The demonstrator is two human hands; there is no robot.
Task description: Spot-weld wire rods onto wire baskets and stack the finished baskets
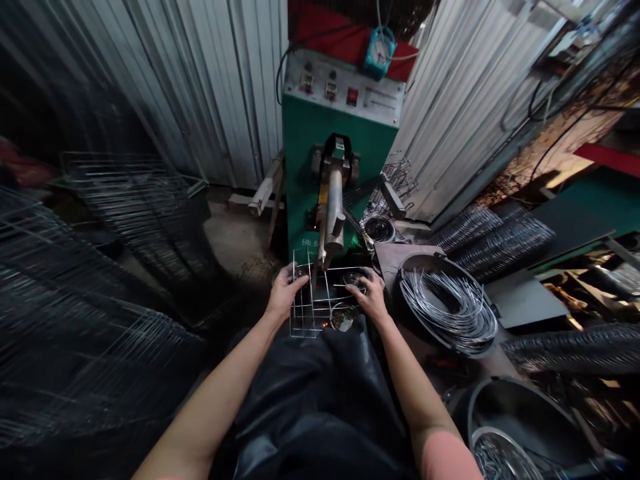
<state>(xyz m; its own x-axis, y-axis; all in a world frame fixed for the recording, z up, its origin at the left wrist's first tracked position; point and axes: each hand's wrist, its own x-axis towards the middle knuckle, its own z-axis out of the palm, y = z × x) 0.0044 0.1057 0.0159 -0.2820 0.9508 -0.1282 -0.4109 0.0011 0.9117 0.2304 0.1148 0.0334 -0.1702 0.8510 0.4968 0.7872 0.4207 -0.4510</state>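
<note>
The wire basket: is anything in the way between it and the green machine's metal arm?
Nothing visible is. The wire basket sits right below the metal arm, with the left hand and right hand on it.

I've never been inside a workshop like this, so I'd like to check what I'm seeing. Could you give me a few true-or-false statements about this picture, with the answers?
1. The left hand and the right hand are both on a wire frame. True.
2. The person wears thick work gloves. False: both hands are bare.
3. A green machine with a panel of switches stands just ahead of the hands. True.
4. The coil of wire lies to the person's left. False: it lies to their right, in a round dark tray.
5. The wall behind the machine is brick. False: it is corrugated metal sheeting.
</note>
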